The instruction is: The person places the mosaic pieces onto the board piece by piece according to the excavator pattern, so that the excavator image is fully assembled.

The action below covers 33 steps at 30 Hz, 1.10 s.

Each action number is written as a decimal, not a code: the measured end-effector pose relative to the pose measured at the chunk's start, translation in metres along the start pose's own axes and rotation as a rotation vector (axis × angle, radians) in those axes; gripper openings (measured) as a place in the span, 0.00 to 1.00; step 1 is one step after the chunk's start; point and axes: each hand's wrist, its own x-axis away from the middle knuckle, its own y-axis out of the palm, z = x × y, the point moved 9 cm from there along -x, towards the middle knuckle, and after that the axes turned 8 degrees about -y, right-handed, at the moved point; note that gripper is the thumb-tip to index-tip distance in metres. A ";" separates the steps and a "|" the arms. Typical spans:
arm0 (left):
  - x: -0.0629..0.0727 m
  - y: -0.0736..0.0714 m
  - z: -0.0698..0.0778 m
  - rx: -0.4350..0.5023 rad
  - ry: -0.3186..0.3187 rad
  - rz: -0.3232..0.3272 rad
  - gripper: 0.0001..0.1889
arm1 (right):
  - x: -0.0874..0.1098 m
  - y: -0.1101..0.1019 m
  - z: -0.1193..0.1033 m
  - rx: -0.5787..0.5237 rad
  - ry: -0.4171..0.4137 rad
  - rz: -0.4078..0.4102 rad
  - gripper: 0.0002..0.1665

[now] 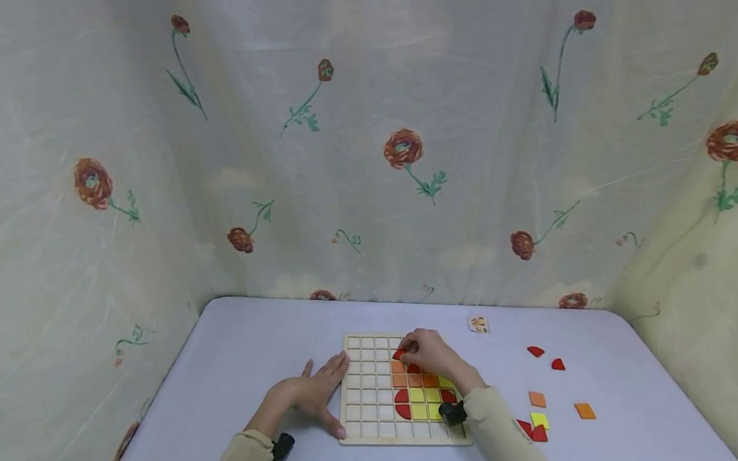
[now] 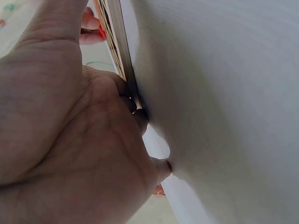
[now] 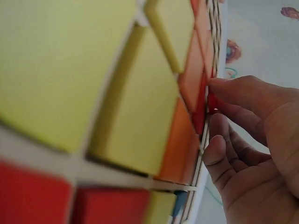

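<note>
A wooden grid board [image 1: 374, 441] lies on the white table with orange squares [image 1: 399, 380], yellow squares [image 1: 417, 394] and red rounded pieces [image 1: 403, 412] in its cells. My left hand [image 1: 315, 393] rests at the board's left edge, fingers spread and thumb at the near-left corner. The left wrist view shows its fingertips against the board's side [image 2: 122, 51]. Over the upper part of the grid, my right hand [image 1: 434, 354] pinches a red quarter-circle piece [image 1: 399, 354] between thumb and index finger. In the right wrist view this red piece [image 3: 212, 101] is mostly hidden by the fingertips.
Right of the board lie loose red quarter-circle pieces [image 1: 535, 352], two orange squares [image 1: 584, 411] and a yellow square [image 1: 540, 420] beside more red pieces [image 1: 540, 434]. A small picture card [image 1: 478, 324] sits beyond the right hand. A flowered curtain [image 1: 366, 188] surrounds the table.
</note>
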 end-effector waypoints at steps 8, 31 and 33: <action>0.000 -0.001 0.001 0.000 0.011 0.002 0.69 | -0.003 0.004 0.005 -0.036 -0.001 0.001 0.07; -0.001 0.001 -0.001 -0.006 0.009 0.006 0.69 | 0.040 -0.020 0.012 -0.094 0.091 0.109 0.08; -0.001 0.001 0.000 -0.001 0.011 0.005 0.69 | 0.054 -0.023 0.018 -0.100 0.117 0.071 0.09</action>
